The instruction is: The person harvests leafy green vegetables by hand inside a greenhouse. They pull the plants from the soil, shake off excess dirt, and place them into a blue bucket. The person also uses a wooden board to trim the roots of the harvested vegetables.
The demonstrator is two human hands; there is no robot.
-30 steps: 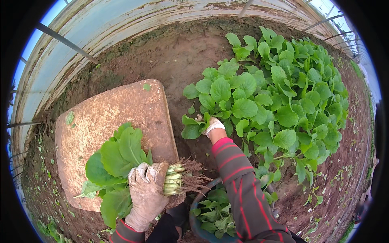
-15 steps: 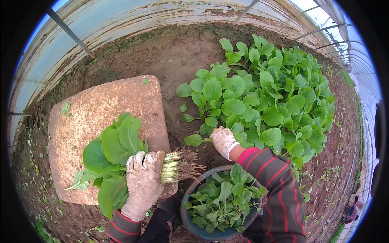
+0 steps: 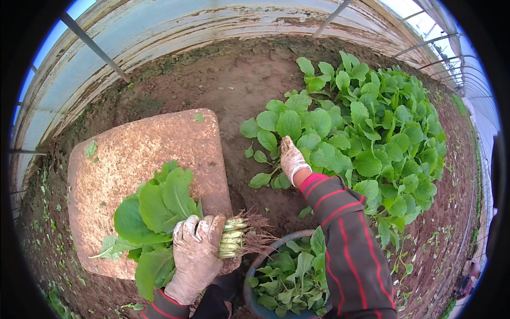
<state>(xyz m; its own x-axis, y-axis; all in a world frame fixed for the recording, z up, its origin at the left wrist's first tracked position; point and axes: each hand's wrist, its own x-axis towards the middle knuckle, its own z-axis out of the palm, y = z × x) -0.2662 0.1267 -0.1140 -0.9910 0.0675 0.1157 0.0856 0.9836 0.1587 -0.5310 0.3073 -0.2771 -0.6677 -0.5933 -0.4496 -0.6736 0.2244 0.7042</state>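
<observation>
In my gloved left hand (image 3: 197, 255) is a bunch of leafy greens (image 3: 159, 210), its fingers closed round the stems. The broad leaves spread left over a brown board-like slab, while pale stem ends and thin brown roots (image 3: 256, 234) stick out on the right. My gloved right hand (image 3: 293, 161) reaches in at the left edge of the growing greens (image 3: 366, 133). It touches the outer leaves, its fingers partly hidden, and I cannot make out anything in its grip. Both gloves are stained with soil.
The slab (image 3: 146, 138) lies on the soil at left, with loose leaf bits on it. A round tub (image 3: 254, 271) holding picked greens (image 3: 289, 276) stands below my right forearm. A plastic greenhouse wall (image 3: 212, 24) with metal poles runs behind; another person (image 3: 467, 282) appears far right.
My right hand has moved up and away from the low leaf it was at, into the plants' left edge. My left hand still holds the bunch. The whole view has shifted slightly.
</observation>
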